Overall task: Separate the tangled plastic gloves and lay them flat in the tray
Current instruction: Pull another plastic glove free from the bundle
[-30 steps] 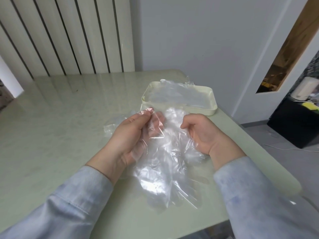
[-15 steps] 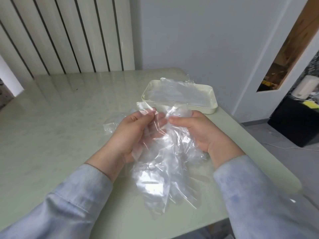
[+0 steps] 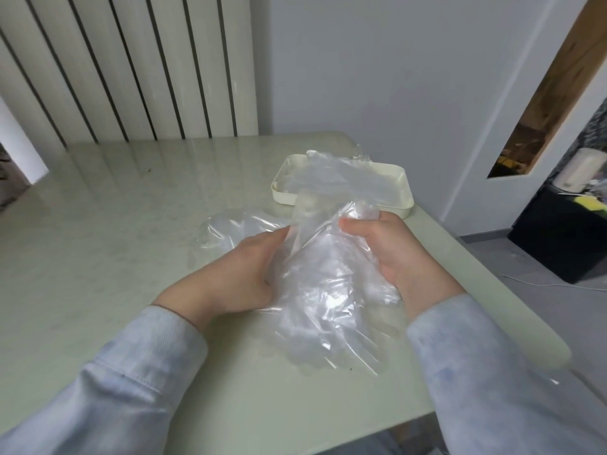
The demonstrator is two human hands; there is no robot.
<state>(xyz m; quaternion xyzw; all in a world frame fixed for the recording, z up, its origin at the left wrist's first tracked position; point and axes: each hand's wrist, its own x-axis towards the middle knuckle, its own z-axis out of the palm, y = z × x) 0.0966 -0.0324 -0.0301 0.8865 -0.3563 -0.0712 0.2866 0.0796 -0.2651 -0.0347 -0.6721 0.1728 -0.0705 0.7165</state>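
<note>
The clump of gloves point(image 3: 328, 290) hangs between both hands above the counter point(image 3: 115, 224), its lower end trailing onto the surface, short of the tray point(image 3: 406, 178). The right hand point(image 3: 394, 254) has closed since a second ago: its fingers point(image 3: 353, 226) now curl round the top of the film, where before they only neared it. The left hand point(image 3: 236, 277) has let go of the upper edge and slid lower. Its fingers run in behind the plastic, and whether they pinch a layer is hidden. This looks like the start of peeling one glove free. A flattened glove point(image 3: 341, 178) already lies in the tray; a loose glove point(image 3: 230, 231) waits on the counter.
</note>
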